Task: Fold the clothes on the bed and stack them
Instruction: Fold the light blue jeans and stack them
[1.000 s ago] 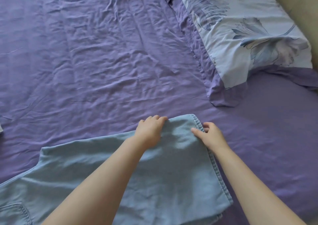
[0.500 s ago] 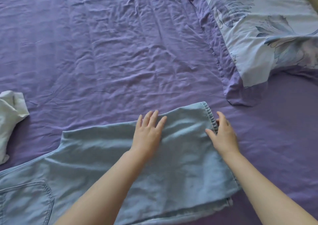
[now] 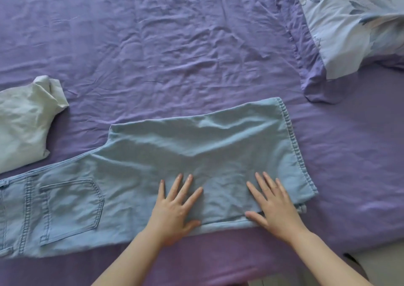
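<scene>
I count one pair of light blue jeans (image 3: pixel 175 154) on the bed (image 3: pixel 175 45), lying crosswise near its front edge, with the legs folded back over themselves so the hems sit at the right and the waist runs off the left of my view. One back pocket (image 3: pixel 72 209) shows on the left part. I see two hands, both flat on the denim with fingers straight and spread, gripping nothing. The left hand (image 3: pixel 175 211) presses on the folded cloth near its front edge, about midway along the bed's front side. The right hand (image 3: pixel 273 207) presses beside it, nearer the hems, its thumb lying on the lower fold line. The two hands are apart, with bare denim between them. One crumpled white garment (image 3: pixel 24 121) lies at the bed's left edge, just beyond the jeans and not touching them, as far as I can tell. One floral pillow (image 3: pixel 354 34) sits in the far right corner, well apart from the jeans.
</scene>
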A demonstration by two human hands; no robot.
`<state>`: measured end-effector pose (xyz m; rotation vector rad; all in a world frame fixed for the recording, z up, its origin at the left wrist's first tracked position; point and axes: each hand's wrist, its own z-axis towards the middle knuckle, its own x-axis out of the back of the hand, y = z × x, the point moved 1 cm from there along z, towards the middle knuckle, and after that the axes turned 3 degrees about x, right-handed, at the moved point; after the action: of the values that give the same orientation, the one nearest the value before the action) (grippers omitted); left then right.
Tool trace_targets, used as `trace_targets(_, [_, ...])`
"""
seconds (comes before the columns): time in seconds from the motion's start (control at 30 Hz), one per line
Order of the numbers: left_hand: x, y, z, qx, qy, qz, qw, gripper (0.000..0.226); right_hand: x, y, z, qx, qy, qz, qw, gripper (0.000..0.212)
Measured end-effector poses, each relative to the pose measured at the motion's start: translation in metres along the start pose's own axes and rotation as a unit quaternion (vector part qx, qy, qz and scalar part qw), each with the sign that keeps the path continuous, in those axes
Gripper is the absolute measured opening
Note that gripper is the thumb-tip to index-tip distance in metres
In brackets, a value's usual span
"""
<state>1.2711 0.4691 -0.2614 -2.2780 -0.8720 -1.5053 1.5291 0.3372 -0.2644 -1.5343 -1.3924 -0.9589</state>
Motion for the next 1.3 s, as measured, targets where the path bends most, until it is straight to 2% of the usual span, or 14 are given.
trace_targets(0.2, [-0.004,-0.013,-0.033,-0.05,-0.001,0.016,0.999,0.08,0.012,-0.022,-0.001,0.028,0.006,-0.044,0.999,0.07])
trace_targets(0.27, [-0.007,-0.016,-0.046,-0.049,-0.005,0.024,0.999,0.079,0.011,-0.034,0.002,0.038,0.031,-0.092,0.995,0.052])
trace_targets(0.33, [-0.013,-0.02,-0.055,-0.049,0.016,0.042,0.998,0.069,0.01,-0.045,0.005,0.051,0.069,-0.127,0.988,0.031])
trace_targets(0.4, [-0.016,-0.028,-0.064,-0.055,0.063,0.049,0.995,0.051,0.01,-0.05,0.009,0.049,0.103,-0.129,0.985,0.039])
trace_targets(0.6, [-0.02,-0.048,-0.093,-0.015,0.126,0.015,0.992,0.055,0.023,-0.066,-0.014,0.045,0.186,-0.086,0.978,0.046])
trace_targets(0.7, [-0.029,-0.048,-0.106,-0.005,0.118,0.056,0.991,0.04,0.006,-0.077,-0.031,0.054,0.144,-0.099,0.983,0.038])
trace_targets(0.73, [-0.03,-0.047,-0.106,0.011,0.088,0.06,0.994,0.046,0.002,-0.076,-0.034,0.048,0.109,-0.1,0.988,0.048])
trace_targets(0.8, [-0.034,-0.043,-0.103,0.041,0.026,0.035,0.998,0.075,-0.006,-0.068,-0.036,0.032,0.039,-0.097,0.994,0.077])
trace_targets(0.9, [-0.036,-0.033,-0.092,0.064,0.031,0.017,0.997,0.081,-0.006,-0.057,-0.038,0.002,-0.017,-0.101,0.995,0.089])
trace_targets(1.03, [-0.04,-0.013,-0.075,0.097,0.034,0.026,0.994,0.083,-0.003,-0.048,-0.034,-0.009,-0.006,-0.129,0.992,0.08])
trace_targets(1.13, [-0.041,0.004,-0.067,0.111,0.032,0.024,0.993,0.082,0.005,-0.037,-0.032,0.036,0.011,-0.163,0.986,0.052])
trace_targets(1.3, [-0.041,0.029,-0.052,0.052,0.022,-0.027,0.998,0.083,0.029,-0.01,-0.025,0.127,0.09,-0.211,0.965,0.043])
